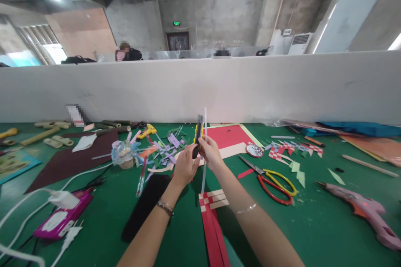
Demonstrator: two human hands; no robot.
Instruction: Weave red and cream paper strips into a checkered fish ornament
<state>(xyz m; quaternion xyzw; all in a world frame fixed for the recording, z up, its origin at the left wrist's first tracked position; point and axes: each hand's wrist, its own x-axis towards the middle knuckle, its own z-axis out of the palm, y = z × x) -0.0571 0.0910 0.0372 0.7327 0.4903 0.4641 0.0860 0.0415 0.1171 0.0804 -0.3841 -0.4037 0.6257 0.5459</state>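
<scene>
My left hand (187, 164) is closed round a narrow black-and-yellow tool (198, 131), held upright; its exact kind is hard to make out. Right beside it, my right hand (212, 154) pinches a long translucent stick (204, 175), which looks like a hot-glue stick. The two hands almost touch. Below them on the green table lies a red-and-cream woven paper strip piece (213, 227), near the stick's lower end. Behind the hands is a red paper sheet (230, 135). Scissors (275, 181) with red and yellow handles lie open to the right.
A pink glue gun (360, 206) rests at the right. Left are a magenta power strip (64, 217) with white cables, a dark phone-like slab (145, 208), and a ribbon-wrapped bundle (127, 156). Paper scraps (171, 146) are scattered behind. A white partition (156, 91) closes the far side.
</scene>
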